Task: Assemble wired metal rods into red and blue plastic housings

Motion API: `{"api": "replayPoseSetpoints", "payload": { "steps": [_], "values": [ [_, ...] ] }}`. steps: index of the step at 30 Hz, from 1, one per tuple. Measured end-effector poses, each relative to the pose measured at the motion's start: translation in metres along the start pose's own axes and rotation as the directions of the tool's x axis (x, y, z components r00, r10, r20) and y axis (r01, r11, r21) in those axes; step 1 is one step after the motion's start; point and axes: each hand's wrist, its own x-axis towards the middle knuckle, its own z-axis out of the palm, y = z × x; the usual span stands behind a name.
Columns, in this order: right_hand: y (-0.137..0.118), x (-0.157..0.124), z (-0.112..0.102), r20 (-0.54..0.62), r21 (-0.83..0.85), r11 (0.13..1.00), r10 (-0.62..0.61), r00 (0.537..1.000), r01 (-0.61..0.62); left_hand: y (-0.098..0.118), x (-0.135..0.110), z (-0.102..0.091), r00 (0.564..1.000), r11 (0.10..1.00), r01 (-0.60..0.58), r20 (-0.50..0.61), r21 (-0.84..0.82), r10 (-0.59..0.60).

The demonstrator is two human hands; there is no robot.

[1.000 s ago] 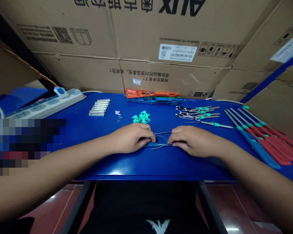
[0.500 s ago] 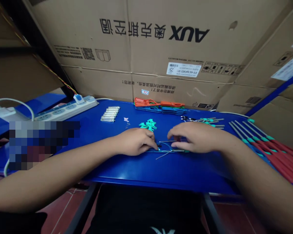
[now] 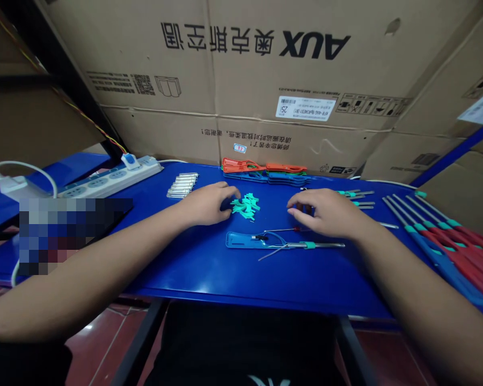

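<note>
Beside the pile of small mint-green plastic pieces, my left hand has its thumb and index finger parted, with nothing seen between them. My right hand hovers over the table to the right, fingers loosely bent and apart, holding nothing visible. Between and in front of both hands lies a blue lighter casing half. A metal tube with a green collar extends from its right end. A small black part and thin wires sit in the casing, and one wire end sticks out towards me.
Clear plastic tubes lie in a row at back left. Orange and blue casings are stacked against the cardboard box. Long-nosed lighters with red handles and loose metal tubes lie right. A power strip is at left.
Both hands have come off the blue casing, leaving it on the table. My left hand moved back and left to the green pieces; my right hand moved slightly away and right.
</note>
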Motion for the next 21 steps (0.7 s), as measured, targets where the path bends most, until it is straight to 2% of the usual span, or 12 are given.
{"api": "replayPoseSetpoints", "payload": {
  "steps": [3, 11, 15, 18, 21],
  "values": [
    [-0.004, -0.002, -0.001, 0.014, -0.001, 1.000, -0.008, 1.000, 0.008, -0.001, 0.000, 0.002, 1.000, 1.000, -0.008, 0.027, 0.016, 0.007],
    [-0.004, -0.003, -0.005, 0.024, -0.028, 1.000, -0.013, 1.000, 0.014, -0.012, 0.002, -0.002, 1.000, 0.998, 0.012, 0.017, 0.062, -0.013],
    [-0.009, -0.002, 0.000, 0.041, -0.007, 0.998, -0.069, 0.997, 0.070, 0.005, -0.001, -0.002, 0.989, 0.996, -0.082, -0.124, 0.021, 0.084],
    [-0.013, -0.002, 0.002, 0.051, -0.003, 0.996, -0.092, 0.994, 0.093, 0.027, -0.003, 0.005, 0.984, 0.988, -0.156, -0.091, -0.001, 0.155],
    [-0.014, -0.003, 0.000, 0.038, -0.011, 0.996, -0.092, 0.995, 0.092, 0.044, -0.001, 0.015, 0.995, 0.996, -0.088, -0.046, 0.029, 0.090]
  ]
}}
